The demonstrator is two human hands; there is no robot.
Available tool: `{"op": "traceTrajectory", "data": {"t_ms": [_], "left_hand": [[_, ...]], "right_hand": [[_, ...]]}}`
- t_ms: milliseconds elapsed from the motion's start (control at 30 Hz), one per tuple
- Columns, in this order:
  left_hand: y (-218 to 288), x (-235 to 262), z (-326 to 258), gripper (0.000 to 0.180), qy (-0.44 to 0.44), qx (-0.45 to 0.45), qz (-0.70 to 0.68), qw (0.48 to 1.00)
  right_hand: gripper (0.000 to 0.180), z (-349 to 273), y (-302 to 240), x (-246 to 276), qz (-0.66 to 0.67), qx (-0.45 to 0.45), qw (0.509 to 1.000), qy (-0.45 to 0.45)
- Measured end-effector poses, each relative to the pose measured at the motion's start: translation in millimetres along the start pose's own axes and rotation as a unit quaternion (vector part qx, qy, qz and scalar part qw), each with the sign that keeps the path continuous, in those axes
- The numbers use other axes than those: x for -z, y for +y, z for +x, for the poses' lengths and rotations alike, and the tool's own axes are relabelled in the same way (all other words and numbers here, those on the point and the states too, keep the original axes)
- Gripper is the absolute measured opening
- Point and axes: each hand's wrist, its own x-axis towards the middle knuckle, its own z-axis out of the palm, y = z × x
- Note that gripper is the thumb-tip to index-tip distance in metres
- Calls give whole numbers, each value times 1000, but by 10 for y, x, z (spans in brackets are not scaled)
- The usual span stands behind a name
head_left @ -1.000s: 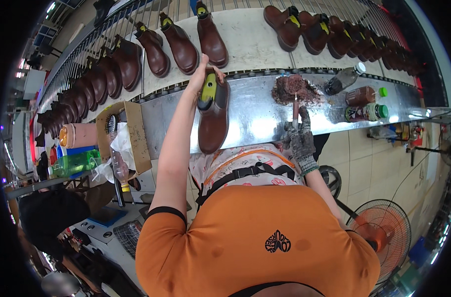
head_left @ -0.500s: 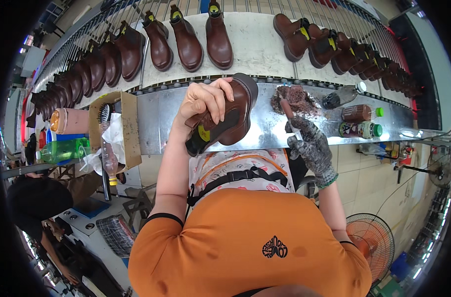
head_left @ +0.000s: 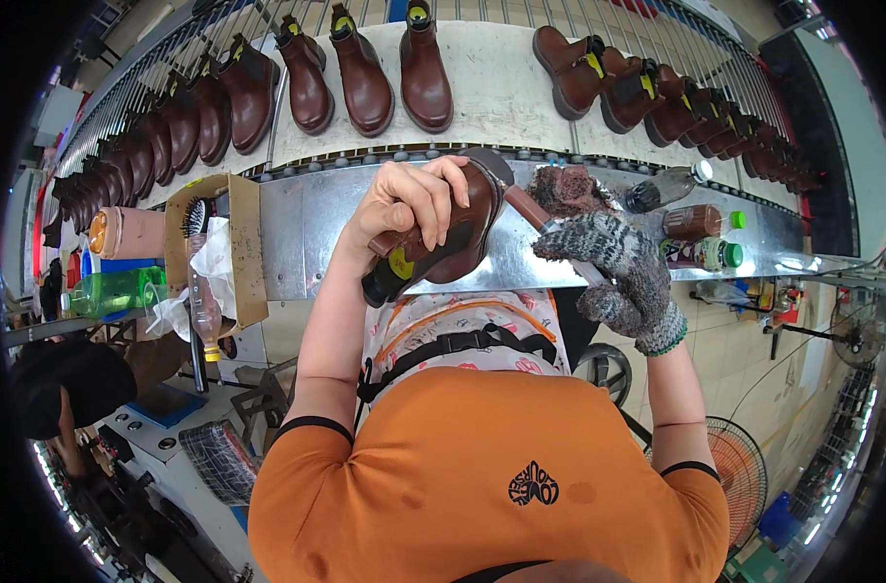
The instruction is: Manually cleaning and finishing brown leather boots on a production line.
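My bare left hand [head_left: 411, 206] grips a brown ankle boot [head_left: 467, 238] by its upper, tilted over the metal bench. The boot's sole points up and to the right, and its dark elastic side panel and yellow pull tab show below my fingers. My right hand [head_left: 620, 267], in a grey knitted glove with dark stains, is closed round a slim brush-like tool [head_left: 527, 208] with a brown head and a pale handle. The tool's head is at the boot's sole edge; whether it touches I cannot tell. A brown-stained, crumpled pad [head_left: 567, 189] lies just beyond the glove.
Brown boots [head_left: 362, 87] stand in a long row on the conveyor [head_left: 496, 73] beyond the bench [head_left: 307, 223]. At the right lie a dark bottle [head_left: 657, 190] and two green-capped bottles [head_left: 694, 223]. A cardboard box [head_left: 252, 248] with a hairbrush stands at the left; an orange fan [head_left: 730, 466] is behind right.
My right hand has brought the brush-like tool left and up to the boot's sole edge, turning the glove over. My left hand keeps its hold on the boot, which has shifted slightly.
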Motion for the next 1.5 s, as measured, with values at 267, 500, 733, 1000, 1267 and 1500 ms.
{"op": "traceTrajectory", "data": {"t_ms": [267,500,733,1000,1267,1500], "left_hand": [[14,3,34,53,-14,7,5,1000],[14,2,43,55,-17,5,11,1000],[18,48,4,56,-2,8,7,1000],[-31,522,-207,63,19,-43,5,999],[-210,946,-539,67,171,-85,-110,975],[-364,1370,-876,66,262,-25,-235,936]], "right_hand": [[45,57,56,-15,31,17,999,0],[43,55,62,3,37,2,999,-10],[56,147,67,-12,67,19,998,0],[55,300,205,-456,72,72,994,36],[31,471,569,-1024,126,95,987,19],[29,409,754,-1246,191,55,980,1]]}}
